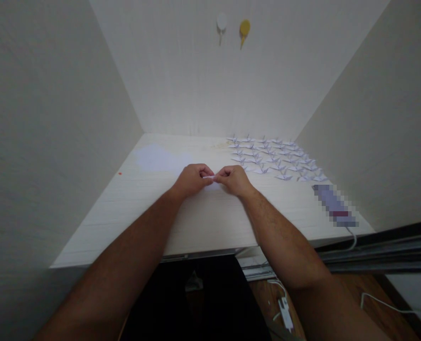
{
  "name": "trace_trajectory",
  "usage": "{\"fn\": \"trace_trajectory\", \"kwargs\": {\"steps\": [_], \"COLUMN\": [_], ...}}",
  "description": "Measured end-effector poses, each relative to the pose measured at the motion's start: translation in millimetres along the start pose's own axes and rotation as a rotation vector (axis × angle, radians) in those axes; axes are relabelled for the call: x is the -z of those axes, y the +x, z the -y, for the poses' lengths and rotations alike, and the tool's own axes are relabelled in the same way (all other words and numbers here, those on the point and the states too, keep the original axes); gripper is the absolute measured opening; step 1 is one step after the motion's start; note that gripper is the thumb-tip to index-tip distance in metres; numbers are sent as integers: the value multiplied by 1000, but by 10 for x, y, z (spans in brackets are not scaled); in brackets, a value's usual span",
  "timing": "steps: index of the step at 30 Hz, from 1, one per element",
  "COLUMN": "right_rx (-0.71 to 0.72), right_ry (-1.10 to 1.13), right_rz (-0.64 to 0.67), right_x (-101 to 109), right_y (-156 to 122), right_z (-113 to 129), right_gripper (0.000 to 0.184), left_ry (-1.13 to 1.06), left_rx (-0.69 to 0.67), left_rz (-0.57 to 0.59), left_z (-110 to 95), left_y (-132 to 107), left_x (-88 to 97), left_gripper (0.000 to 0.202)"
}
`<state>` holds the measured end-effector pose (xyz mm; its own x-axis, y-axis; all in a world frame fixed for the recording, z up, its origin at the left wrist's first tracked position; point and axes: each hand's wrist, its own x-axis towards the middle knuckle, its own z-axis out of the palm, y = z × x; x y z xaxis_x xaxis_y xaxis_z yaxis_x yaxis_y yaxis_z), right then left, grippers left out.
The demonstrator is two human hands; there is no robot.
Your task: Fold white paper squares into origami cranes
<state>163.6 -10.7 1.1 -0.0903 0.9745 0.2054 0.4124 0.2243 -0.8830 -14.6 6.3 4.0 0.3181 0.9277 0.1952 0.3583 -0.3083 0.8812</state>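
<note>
White paper piece (209,177) is what I have at the centre of my dial, just above the near middle of the pale tabletop (132,203), with 12 o'clock straight ahead. My left hand (194,179) pinches it from the 9 o'clock side, thumb against finger. My right hand (234,179) pinches its 3 o'clock end the same way, the fingertips of both hands nearly meeting. The visible strip is slim, its long axis lying roughly from 9 to 3; I cannot tell which end is its front, since my fingers cover much of it.

The phone-like device (333,203), between 3 and 4 o'clock, is masked in coarse blocks with one dark red patch, so any brand or writing there is unreadable. It slants from 10 towards 4, a white cable (354,240) at its near end. Folded paper cranes (274,160) stand in rows around 2 o'clock. A whitish patch (156,158), perhaps loose sheets, lies towards 10, and a small red spot (120,173) at 9.
</note>
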Motion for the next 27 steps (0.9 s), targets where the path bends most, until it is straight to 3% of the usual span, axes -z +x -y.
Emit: {"fn": "trace_trajectory", "kwargs": {"steps": [8,11,15,20,27], "right_rx": [-42,-35,-40,12,17], "right_ry": [84,229,215,98,107], "right_rz": [-62,-94,25,-10,-41], "right_x": [-51,-88,-114,-115,-99], "right_y": [33,63,54,37,51], "right_z": [-34,-92,-100,-68,-60], "right_gripper": [21,29,30,26,22], "left_ry": [71,-159,-528,-705,-654], "left_rx": [-22,70,174,201,218], "left_rz": [-84,-158,-279,-231,-227], "left_z": [-1,-7,25,15,-41], "left_y": [2,18,59,69,45], "left_x": [-35,-54,-104,-154,-158], "left_gripper": [14,17,24,24,20]}}
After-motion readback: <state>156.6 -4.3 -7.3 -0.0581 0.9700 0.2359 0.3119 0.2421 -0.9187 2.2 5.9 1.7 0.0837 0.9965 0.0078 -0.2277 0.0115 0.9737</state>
